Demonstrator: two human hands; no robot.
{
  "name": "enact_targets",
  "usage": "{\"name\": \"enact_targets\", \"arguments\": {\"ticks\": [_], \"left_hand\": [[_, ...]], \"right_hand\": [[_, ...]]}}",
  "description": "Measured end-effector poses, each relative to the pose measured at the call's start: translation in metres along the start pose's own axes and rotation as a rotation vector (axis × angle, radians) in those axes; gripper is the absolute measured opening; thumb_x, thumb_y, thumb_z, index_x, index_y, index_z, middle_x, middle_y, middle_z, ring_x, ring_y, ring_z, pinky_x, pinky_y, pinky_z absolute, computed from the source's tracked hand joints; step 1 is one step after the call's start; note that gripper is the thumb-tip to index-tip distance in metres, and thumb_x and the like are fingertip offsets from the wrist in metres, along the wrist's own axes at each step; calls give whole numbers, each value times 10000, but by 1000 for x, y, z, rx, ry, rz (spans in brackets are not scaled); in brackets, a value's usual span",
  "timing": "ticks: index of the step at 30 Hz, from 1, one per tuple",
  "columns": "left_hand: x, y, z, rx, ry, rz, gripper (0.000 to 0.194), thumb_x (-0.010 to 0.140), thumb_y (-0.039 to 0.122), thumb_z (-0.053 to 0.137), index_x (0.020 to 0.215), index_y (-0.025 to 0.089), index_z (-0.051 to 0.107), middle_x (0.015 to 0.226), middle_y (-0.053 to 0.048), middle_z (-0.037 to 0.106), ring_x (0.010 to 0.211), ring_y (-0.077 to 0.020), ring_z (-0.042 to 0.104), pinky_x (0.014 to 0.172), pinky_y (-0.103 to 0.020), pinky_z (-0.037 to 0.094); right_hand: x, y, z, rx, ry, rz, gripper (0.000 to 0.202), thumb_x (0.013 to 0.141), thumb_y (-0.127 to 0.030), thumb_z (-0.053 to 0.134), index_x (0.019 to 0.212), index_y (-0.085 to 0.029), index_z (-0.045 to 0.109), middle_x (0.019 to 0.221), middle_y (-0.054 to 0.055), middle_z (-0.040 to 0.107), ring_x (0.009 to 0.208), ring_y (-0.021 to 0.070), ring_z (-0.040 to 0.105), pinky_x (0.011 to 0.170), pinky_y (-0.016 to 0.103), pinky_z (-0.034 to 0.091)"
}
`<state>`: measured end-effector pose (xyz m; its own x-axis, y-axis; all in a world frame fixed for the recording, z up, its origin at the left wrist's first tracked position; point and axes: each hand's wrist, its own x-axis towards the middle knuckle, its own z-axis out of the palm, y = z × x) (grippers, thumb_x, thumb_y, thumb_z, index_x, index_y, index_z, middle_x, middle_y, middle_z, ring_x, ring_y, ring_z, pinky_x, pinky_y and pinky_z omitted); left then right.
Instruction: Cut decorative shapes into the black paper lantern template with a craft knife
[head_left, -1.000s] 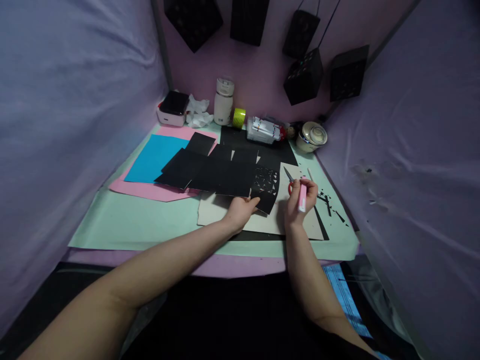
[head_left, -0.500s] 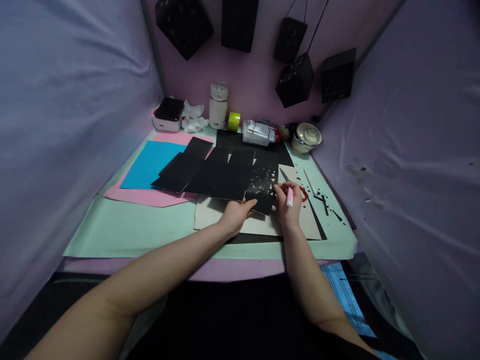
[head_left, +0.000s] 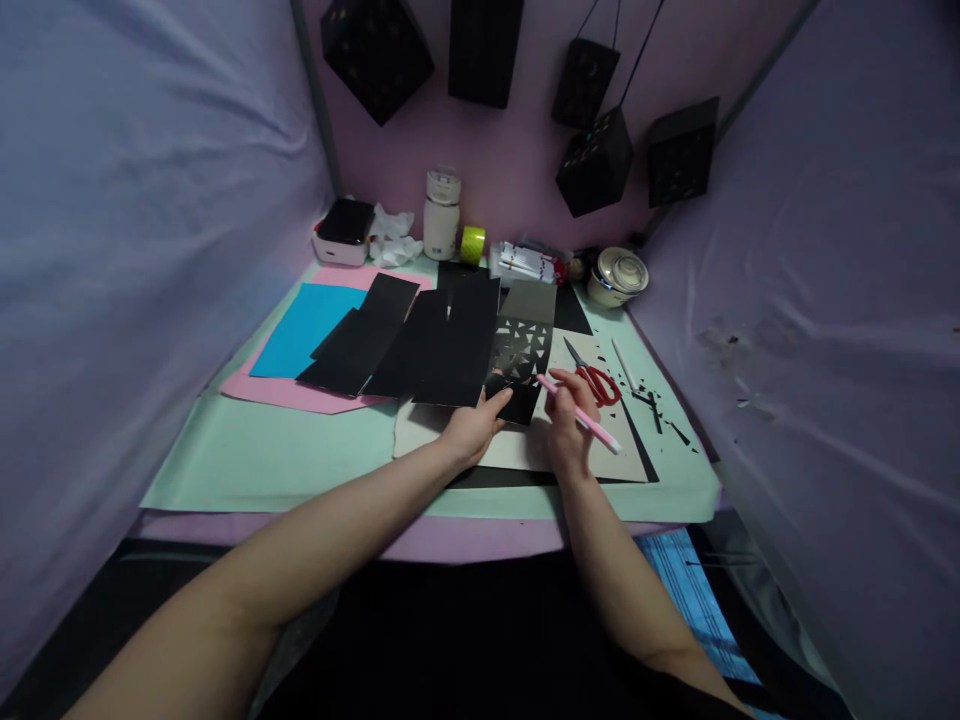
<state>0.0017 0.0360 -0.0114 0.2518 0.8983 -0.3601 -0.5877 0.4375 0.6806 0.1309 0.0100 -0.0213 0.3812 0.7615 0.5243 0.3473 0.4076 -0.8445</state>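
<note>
From here, my left hand (head_left: 472, 428) pinches a black, triangle-pierced paper sheet (head_left: 523, 338). My right hand (head_left: 568, 432) curls round a slim pink-and-white pen-shaped tool (head_left: 603, 436).

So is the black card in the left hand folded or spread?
The black card is spread out: its panels show side by side.

A broad sheet of thin black card (head_left: 457, 345), divided into rectangular panels and flaps by slits, is held at its near edge, tilted, its left panels splaying apart. Its rightmost panel is pierced by many small triangular holes, and the flap beyond them catches a greyer light. A slim pink pen-shaped tool with a white end (head_left: 597, 429) slants, its tip beside that panel's right edge; contact is unclear.
</note>
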Motion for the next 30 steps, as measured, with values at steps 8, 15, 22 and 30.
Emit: {"name": "enact_targets", "arguments": {"ticks": [8,15,22,30], "left_hand": [[1,-1,0,38,39,5,328,780,91,641,1041,278,709,1248,5,653,1271,-194,534,979,-300,462],[-1,1,2,70,25,28,324,759,109,667,1041,264,706,1260,-12,652,1246,-197,547,970,-308,469],[0,-2,-1,83,3,55,342,738,122,689,1053,254,700,1266,-26,650,1239,-208,557,996,-336,464],[7,-10,-7,136,17,155,344,717,146,736,1048,230,698,1145,-42,702,1224,-218,572,988,-312,474]], "right_hand": [[-9,-5,9,106,-74,62,146,840,-325,615,792,-207,543,678,-29,544,586,125,494,559,268,406],[-8,-11,7,48,-78,-33,109,815,-312,623,823,-213,578,754,-3,600,683,155,553,624,300,461],[-7,-12,8,33,-75,-41,97,802,-306,625,812,-217,587,749,0,607,695,163,565,625,304,471],[-8,-11,8,79,-94,-34,52,801,-247,629,822,-209,601,746,-9,601,667,147,546,610,290,453]]}}
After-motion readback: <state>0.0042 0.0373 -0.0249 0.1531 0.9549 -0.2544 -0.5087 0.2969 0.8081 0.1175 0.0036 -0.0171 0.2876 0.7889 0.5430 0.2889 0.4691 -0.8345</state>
